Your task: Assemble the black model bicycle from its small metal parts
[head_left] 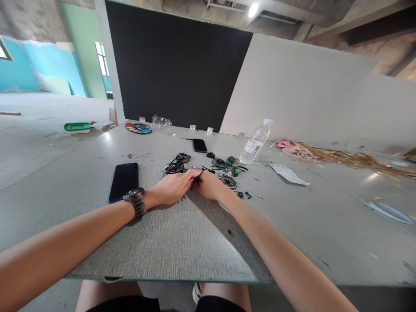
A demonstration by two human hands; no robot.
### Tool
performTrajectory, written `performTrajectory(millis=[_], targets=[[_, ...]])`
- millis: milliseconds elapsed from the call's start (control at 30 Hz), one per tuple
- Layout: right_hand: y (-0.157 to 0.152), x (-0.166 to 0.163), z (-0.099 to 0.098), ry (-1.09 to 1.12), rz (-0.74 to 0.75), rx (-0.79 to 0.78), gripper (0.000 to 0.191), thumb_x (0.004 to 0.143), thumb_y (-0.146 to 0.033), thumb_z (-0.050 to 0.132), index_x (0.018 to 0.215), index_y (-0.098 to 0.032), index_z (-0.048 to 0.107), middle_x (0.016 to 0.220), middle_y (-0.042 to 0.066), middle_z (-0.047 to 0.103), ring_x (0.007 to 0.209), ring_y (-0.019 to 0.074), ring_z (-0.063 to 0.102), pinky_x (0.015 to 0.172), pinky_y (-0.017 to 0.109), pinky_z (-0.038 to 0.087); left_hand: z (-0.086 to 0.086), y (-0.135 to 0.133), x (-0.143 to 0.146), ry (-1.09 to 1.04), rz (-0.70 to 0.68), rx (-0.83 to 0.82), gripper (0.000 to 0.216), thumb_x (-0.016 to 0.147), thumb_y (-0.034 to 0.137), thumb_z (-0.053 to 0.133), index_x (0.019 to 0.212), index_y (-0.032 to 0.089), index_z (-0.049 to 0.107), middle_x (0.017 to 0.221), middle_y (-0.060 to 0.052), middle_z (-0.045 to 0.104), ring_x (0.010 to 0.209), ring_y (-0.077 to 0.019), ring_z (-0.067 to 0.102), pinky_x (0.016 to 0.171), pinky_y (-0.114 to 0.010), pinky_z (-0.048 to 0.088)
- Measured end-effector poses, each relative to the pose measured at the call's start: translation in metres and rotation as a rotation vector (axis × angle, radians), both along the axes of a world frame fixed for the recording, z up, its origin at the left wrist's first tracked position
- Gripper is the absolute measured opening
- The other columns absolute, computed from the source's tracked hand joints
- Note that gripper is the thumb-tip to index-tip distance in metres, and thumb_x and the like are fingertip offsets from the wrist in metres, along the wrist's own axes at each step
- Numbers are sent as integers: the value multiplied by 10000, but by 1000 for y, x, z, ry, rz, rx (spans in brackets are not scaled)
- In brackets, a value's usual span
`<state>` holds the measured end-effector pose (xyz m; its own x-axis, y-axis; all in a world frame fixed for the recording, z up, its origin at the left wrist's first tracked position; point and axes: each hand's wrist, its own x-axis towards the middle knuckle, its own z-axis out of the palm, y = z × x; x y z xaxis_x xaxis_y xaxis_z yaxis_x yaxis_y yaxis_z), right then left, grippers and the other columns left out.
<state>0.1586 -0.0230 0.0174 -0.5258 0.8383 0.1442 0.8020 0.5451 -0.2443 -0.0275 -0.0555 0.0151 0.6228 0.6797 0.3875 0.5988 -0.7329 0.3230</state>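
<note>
My left hand [172, 187] and my right hand [210, 185] meet over the table, fingers pinched together around a thin black part [196, 180]. Its exact kind is too small to make out, and my fingers cover much of it. Just beyond my left hand lies a black miniature bicycle [175, 167]. To the right of it, past my right hand, are loose pieces of a model bicycle: a small spoked wheel [229, 182], another wheel [219, 163] and a green frame [238, 170]. Small green and black bits are scattered around them.
A phone [123, 181] lies by my left wrist, another phone [199, 145] farther back. A water bottle [255, 144] stands behind the bicycle parts, with a printed paper [288, 174] to its right. A paint palette [139, 128] sits near the black panel [178, 65].
</note>
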Motion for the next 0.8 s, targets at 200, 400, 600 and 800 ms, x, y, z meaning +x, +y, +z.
performTrajectory(millis=[200,400,600,800], targets=[[0,0,1,-14,-12,-6,286,854,-208,562,1114,-212,683,974,79,750,783,204,676,653,256,427,0,1,0,23,10,-11,261,1028,244,304,1220,207,477,1138,-96,703,1016,-253,687,866,-377,515],[1,1,-2,-21,-26,-7,279,856,-222,569,1107,-201,687,980,97,748,816,227,682,670,269,434,1,1,1,50,18,-17,270,1033,248,298,1247,212,458,1122,-93,710,963,-254,702,829,-373,518],[-1,0,1,-7,-19,-22,309,838,-189,567,1126,-210,677,987,84,748,809,215,678,671,263,436,1,0,1,62,32,-16,280,1045,265,287,1262,224,459,1120,-81,713,939,-245,709,800,-353,518],[-5,-1,7,14,-6,-53,346,815,-144,581,1137,-233,669,1042,68,743,892,214,675,752,268,456,4,-2,1,81,33,-11,290,1050,273,280,1272,231,462,1084,-69,716,909,-253,711,764,-344,511]])
